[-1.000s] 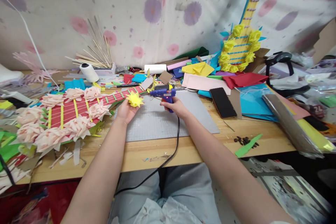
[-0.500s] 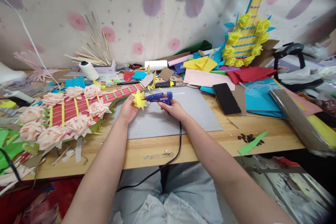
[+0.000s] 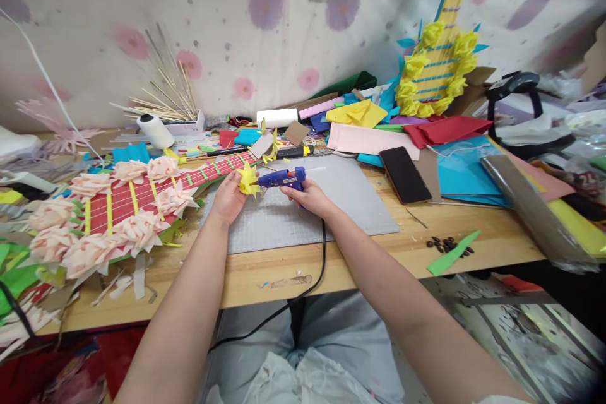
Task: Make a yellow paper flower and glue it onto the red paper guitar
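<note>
A yellow paper flower (image 3: 248,179) with pointed petals is pinched in my left hand (image 3: 229,198), above the grey cutting mat (image 3: 279,227). My right hand (image 3: 310,197) is wrapped round the handle of a blue glue gun (image 3: 284,178), a clear glue stick showing at its back. The gun's nozzle points left and reaches the flower's middle; whether it touches the paper I cannot tell. From the gun a black cord (image 3: 324,252) runs down over the table edge. Left of my left hand lies a red paper guitar (image 3: 125,199) trimmed with pale pink paper roses.
A yellow paper guitar (image 3: 438,69) leans at the back right. A phone (image 3: 404,175), dark beads (image 3: 447,245) and a green paper strip (image 3: 454,254) lie to the right. Coloured paper (image 3: 357,113), a thread spool (image 3: 155,131) and thin sticks (image 3: 165,101) crowd the back.
The glue gun has moved slightly left, its nozzle now at the flower's middle. The flower has turned a little toward the gun. The whole view has shifted slightly.
</note>
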`<state>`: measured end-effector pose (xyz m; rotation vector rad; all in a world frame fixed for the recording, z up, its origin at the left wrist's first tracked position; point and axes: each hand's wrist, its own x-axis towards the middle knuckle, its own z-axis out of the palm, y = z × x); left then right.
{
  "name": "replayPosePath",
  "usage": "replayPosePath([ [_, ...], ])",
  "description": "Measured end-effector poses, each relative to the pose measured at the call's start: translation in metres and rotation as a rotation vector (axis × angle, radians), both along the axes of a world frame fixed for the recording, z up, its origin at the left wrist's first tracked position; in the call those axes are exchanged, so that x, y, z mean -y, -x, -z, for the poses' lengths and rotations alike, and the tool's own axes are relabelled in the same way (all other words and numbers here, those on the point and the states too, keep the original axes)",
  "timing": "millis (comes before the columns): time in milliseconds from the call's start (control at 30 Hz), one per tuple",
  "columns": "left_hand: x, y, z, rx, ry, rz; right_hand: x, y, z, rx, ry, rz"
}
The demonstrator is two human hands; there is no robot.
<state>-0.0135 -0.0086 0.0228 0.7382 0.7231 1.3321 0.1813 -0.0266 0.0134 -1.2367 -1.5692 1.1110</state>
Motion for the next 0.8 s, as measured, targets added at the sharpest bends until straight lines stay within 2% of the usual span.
replayPosePath([
  [267,0.0016,-0.0019,-0.0019,0.000,0.002,-0.021,-0.0009,0.0020,0.0008,-0.001,-0.004,0.023],
  [567,-0.0010,-0.0002,0.0038,0.028,0.029,-0.023,-0.0044,0.0004,0.0029,0.013,0.017,0.097],
  [800,-0.0007,0.0012,0.0030,0.001,-0.030,-0.007,-0.0036,-0.0031,0.0043,0.035,0.018,0.075],
])
